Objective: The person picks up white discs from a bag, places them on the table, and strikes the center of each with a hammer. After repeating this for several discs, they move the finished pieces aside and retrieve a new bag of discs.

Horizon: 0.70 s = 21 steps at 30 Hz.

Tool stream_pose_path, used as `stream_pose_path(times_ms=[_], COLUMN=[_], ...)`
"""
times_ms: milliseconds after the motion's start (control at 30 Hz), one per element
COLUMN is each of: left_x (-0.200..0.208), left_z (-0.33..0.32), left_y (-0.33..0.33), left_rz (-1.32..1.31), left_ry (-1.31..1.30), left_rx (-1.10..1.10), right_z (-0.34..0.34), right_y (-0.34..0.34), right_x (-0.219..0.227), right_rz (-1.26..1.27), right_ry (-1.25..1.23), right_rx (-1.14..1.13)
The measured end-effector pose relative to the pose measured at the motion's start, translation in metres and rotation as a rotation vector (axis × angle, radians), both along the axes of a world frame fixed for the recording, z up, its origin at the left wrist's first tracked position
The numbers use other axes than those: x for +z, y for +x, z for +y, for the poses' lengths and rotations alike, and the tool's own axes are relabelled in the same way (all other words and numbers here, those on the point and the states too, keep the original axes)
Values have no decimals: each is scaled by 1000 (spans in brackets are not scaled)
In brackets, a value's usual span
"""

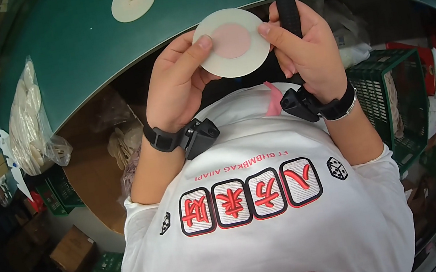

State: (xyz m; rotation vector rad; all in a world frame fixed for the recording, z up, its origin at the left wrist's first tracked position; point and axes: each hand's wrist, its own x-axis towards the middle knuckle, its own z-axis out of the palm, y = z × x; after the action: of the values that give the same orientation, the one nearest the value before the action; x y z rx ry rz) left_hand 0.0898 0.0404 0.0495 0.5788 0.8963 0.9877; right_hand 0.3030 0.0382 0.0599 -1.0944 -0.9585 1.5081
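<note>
Fingers [203, 43] of both hands pinch the round white disc [232, 42] with pink centre near the desk [77, 50] front edge, inspection seemingly underway; next needs a careful turn.

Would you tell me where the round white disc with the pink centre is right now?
In the head view, the disc sits at centre top, pinched between the left hand and right hand, just below the green table's edge.

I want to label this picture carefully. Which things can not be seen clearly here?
- Head view: the back of the round white disc faces away; left hand and right hand cover its edges.
- The black-handled tool is cut off by the top edge.
- Contents of the green crate are blurred.
</note>
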Motion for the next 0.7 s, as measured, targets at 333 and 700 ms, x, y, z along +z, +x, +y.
stream_pose_path(times_ms=[333, 700], left_x=[16, 18], left_z=[39, 55], left_y=[-21, -56], left_rz=[649, 1880], left_ry=[783, 1296], left_rx=[135, -70], right_z=[9, -25], right_y=[-6, 19], right_x=[10, -9], right_rz=[-142, -609], right_ry=[84, 99], right_rx=[-93, 69])
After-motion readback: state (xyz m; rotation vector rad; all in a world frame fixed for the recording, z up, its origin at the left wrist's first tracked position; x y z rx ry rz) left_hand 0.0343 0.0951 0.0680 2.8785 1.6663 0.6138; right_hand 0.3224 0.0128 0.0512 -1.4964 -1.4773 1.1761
